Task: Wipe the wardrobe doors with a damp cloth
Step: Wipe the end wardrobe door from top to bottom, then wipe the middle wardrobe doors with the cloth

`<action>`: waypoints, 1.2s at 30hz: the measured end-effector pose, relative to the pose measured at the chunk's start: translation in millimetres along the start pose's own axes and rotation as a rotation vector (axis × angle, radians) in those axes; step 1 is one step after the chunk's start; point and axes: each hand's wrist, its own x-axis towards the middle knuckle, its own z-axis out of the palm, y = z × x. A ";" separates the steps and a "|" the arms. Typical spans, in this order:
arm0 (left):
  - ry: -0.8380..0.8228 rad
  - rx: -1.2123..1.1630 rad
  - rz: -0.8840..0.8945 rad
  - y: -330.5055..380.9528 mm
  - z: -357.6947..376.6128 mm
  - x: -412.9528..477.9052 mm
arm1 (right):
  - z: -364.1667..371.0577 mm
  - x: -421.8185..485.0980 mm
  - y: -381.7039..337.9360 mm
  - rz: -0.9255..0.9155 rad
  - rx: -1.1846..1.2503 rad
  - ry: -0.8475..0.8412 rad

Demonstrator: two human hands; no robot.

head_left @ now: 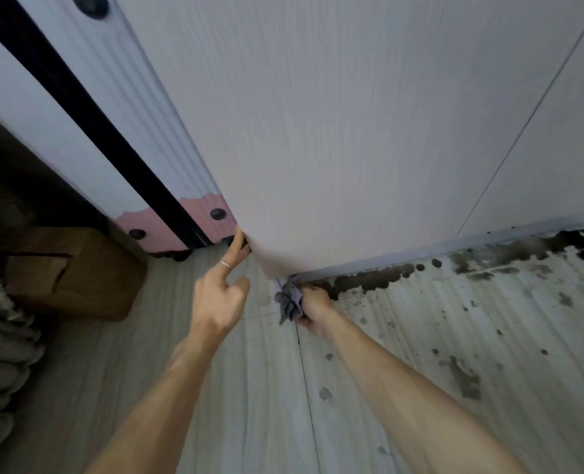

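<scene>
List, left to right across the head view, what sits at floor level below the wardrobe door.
cardboard box → left hand → cloth → right hand → dark stains

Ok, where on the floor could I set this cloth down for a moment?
Bare floor lies between your forearms, below the left hand and the right hand gripping the cloth. Another strip runs between the box and your left arm. The far left is crowded by a grey bundle; to the right, dark stains blotch the floor.
</scene>
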 end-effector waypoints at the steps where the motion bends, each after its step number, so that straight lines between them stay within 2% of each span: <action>1: -0.011 0.039 0.026 0.1 -4.0 2.0 | 0.6 -5.3 1.5 -0.010 -0.190 -0.056; 5: -0.046 0.142 0.047 -4.1 -11.8 1.5 | -17.9 -24.3 -5.5 -0.019 -0.901 -0.205; 6: -0.059 0.156 0.037 -4.8 -9.6 -0.3 | -25.7 -30.5 -9.5 -0.023 -1.024 -0.235; 8: -0.074 0.124 -0.026 -5.9 1.8 -7.5 | -44.3 -45.7 -22.1 -0.064 -1.101 -0.244; 11: -0.153 0.050 -0.205 -6.0 29.2 -14.2 | -72.1 -58.9 -48.0 -0.092 -0.900 -0.285; 15: -0.468 -0.101 -0.326 20.8 62.0 -16.3 | -102.9 -83.7 -95.3 -0.133 -0.597 -0.334; 16: -0.504 -0.143 -0.366 31.8 66.2 -15.6 | -107.6 -92.2 -105.5 -0.146 -0.553 -0.341; 19: -0.463 -0.259 -0.413 87.6 70.0 -11.2 | -117.0 -139.1 -152.3 -0.150 -0.510 -0.310; 22: -0.462 -0.377 -0.411 172.7 55.4 -4.3 | -132.2 -190.5 -205.7 -0.127 -0.508 -0.238; 25: -0.488 -0.388 -0.381 262.6 34.3 -10.0 | -131.0 -259.7 -258.0 -0.115 -0.357 -0.203; 27: -0.471 -0.377 -0.345 333.5 14.8 -13.0 | -125.3 -324.7 -303.9 -0.127 -0.209 -0.241; 29: -0.484 -0.396 -0.319 396.2 -5.7 -15.3 | -120.6 -380.2 -343.5 -0.178 -0.173 -0.268; 31: -0.497 -0.427 -0.284 468.8 -31.6 -11.3 | -116.5 -436.8 -395.6 -0.259 -0.248 -0.248; 35: -0.553 -0.467 -0.233 579.7 -81.6 -17.0 | -114.6 -515.6 -470.4 -0.501 -0.459 0.024; 36: -0.562 -0.461 -0.210 628.4 -104.7 -14.7 | -112.1 -553.3 -510.2 -0.548 -0.498 0.079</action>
